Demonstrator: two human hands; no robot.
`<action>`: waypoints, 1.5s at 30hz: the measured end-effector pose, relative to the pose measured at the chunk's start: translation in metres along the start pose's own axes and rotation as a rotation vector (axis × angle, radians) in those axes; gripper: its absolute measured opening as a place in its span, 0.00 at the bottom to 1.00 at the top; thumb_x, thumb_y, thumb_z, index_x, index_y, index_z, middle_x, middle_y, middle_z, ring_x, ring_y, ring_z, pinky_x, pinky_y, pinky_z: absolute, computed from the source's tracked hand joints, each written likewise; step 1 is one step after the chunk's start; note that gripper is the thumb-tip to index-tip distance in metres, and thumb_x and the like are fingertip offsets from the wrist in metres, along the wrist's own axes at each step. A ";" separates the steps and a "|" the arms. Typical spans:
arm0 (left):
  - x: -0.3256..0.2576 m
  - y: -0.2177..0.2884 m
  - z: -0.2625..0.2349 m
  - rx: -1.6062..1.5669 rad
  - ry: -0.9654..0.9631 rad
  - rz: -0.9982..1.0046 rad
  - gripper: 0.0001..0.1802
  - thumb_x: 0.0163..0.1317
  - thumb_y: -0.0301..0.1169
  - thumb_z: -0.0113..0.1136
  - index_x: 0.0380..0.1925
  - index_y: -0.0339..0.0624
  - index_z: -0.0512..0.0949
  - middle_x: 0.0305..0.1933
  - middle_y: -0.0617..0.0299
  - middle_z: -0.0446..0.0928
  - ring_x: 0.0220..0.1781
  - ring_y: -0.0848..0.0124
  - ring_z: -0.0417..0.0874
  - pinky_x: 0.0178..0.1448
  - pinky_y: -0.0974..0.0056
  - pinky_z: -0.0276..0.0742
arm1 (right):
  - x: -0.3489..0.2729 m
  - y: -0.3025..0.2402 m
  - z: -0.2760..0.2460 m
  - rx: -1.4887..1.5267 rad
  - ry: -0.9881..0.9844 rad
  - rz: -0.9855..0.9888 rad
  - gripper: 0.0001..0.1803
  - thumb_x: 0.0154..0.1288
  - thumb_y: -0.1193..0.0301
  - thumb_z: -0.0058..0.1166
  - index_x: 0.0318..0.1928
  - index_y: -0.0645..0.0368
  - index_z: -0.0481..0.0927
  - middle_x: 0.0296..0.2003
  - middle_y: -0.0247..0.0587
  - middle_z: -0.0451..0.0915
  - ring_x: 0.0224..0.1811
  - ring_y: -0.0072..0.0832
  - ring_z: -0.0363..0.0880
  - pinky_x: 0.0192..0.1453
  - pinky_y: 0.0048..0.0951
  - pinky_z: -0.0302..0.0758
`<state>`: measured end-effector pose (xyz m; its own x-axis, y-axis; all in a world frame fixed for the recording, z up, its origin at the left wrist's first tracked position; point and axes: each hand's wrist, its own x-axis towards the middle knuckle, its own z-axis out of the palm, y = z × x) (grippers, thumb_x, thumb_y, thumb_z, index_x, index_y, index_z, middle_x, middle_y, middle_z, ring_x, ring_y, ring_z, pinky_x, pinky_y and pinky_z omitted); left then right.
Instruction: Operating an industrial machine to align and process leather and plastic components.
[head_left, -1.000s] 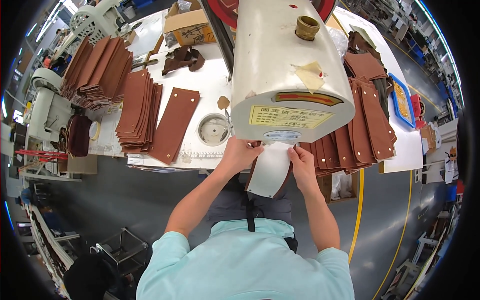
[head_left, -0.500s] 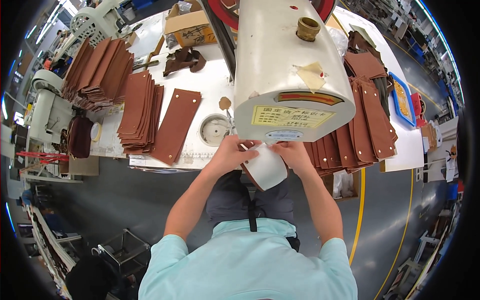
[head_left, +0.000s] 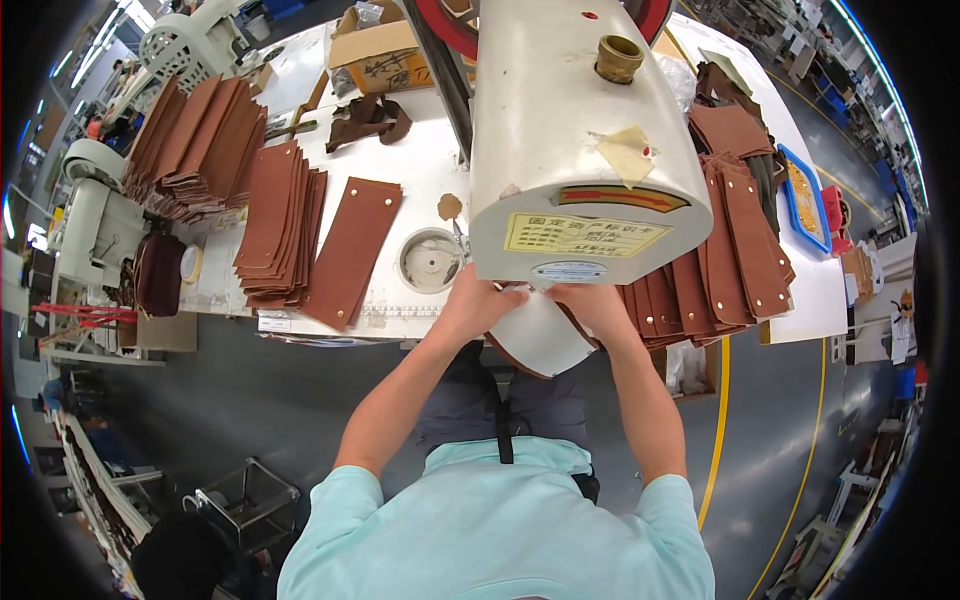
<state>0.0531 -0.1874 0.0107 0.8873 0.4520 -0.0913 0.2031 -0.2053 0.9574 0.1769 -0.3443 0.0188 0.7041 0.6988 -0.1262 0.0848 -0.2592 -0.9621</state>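
Note:
My left hand point(head_left: 480, 303) and my right hand point(head_left: 597, 308) are both closed on the far part of a leather piece point(head_left: 543, 340), one at each side. Its pale underside faces up, a brown edge shows along the near left, and the near end curves down toward my lap. The piece's far end runs under the rounded front of a white machine head point(head_left: 590, 150), which hides it and some of my fingertips. To the left of the machine, a single brown leather strip point(head_left: 352, 250) with metal studs lies flat beside a fanned stack of studded strips point(head_left: 280, 225).
More brown strips point(head_left: 195, 150) are piled at the far left. Studded strips point(head_left: 735, 250) overlap on the right, near a blue tray point(head_left: 805, 200) of small yellowish parts. A round dish point(head_left: 430, 262) sits left of the machine. A cardboard box point(head_left: 380, 55) stands behind.
The leather piece has turned slightly, its near end swinging to the right. My left hand has moved a little forward and inward; my right hand has shifted slightly right.

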 end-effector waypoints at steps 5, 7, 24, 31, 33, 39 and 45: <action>0.000 -0.002 0.002 0.009 -0.022 0.017 0.18 0.54 0.24 0.68 0.47 0.37 0.84 0.41 0.52 0.87 0.38 0.63 0.86 0.44 0.61 0.81 | -0.021 0.010 -0.023 0.030 -0.138 0.292 0.16 0.60 0.76 0.63 0.48 0.72 0.82 0.39 0.45 0.86 0.40 0.30 0.84 0.45 0.30 0.79; -0.002 -0.002 0.001 -0.055 -0.015 -0.018 0.17 0.55 0.22 0.68 0.47 0.34 0.83 0.40 0.52 0.86 0.37 0.65 0.86 0.43 0.62 0.81 | -0.044 0.006 -0.033 -0.155 -0.333 0.291 0.14 0.61 0.75 0.65 0.46 0.69 0.82 0.35 0.36 0.85 0.36 0.25 0.81 0.42 0.28 0.77; -0.056 0.012 -0.088 0.100 -0.270 -0.085 0.27 0.57 0.27 0.69 0.59 0.41 0.79 0.43 0.58 0.84 0.39 0.72 0.83 0.48 0.65 0.80 | -0.016 -0.005 -0.033 0.236 -0.185 0.221 0.14 0.68 0.78 0.60 0.52 0.70 0.82 0.43 0.39 0.85 0.41 0.22 0.81 0.48 0.26 0.78; -0.032 0.024 -0.032 0.135 -0.231 -0.090 0.24 0.61 0.30 0.66 0.59 0.48 0.81 0.37 0.56 0.84 0.31 0.69 0.82 0.42 0.64 0.79 | 0.005 0.003 0.000 0.133 -0.157 0.163 0.20 0.61 0.79 0.66 0.54 0.66 0.81 0.44 0.40 0.85 0.44 0.27 0.82 0.49 0.29 0.79; -0.025 0.021 -0.021 0.094 -0.188 -0.072 0.21 0.61 0.29 0.65 0.56 0.45 0.82 0.33 0.58 0.81 0.29 0.70 0.78 0.40 0.64 0.78 | 0.008 0.003 0.005 0.085 -0.145 0.158 0.20 0.61 0.78 0.67 0.54 0.66 0.82 0.44 0.40 0.86 0.44 0.27 0.82 0.50 0.29 0.80; -0.015 0.012 -0.006 0.035 -0.139 -0.067 0.17 0.60 0.30 0.66 0.50 0.40 0.83 0.27 0.60 0.79 0.28 0.70 0.74 0.40 0.65 0.76 | 0.017 0.003 0.005 -0.108 -0.092 -0.036 0.22 0.55 0.80 0.70 0.52 0.63 0.83 0.44 0.39 0.86 0.46 0.28 0.82 0.50 0.31 0.80; -0.009 0.005 -0.002 0.043 -0.106 -0.125 0.17 0.56 0.29 0.68 0.46 0.35 0.84 0.27 0.62 0.78 0.29 0.73 0.74 0.38 0.66 0.74 | 0.011 -0.013 -0.017 -0.003 -0.161 0.140 0.26 0.53 0.80 0.71 0.55 0.65 0.81 0.43 0.41 0.86 0.46 0.30 0.83 0.49 0.31 0.81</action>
<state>0.0456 -0.1911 0.0165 0.8923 0.3827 -0.2395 0.3300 -0.1909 0.9245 0.1957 -0.3450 0.0337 0.5875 0.7532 -0.2957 -0.0040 -0.3628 -0.9319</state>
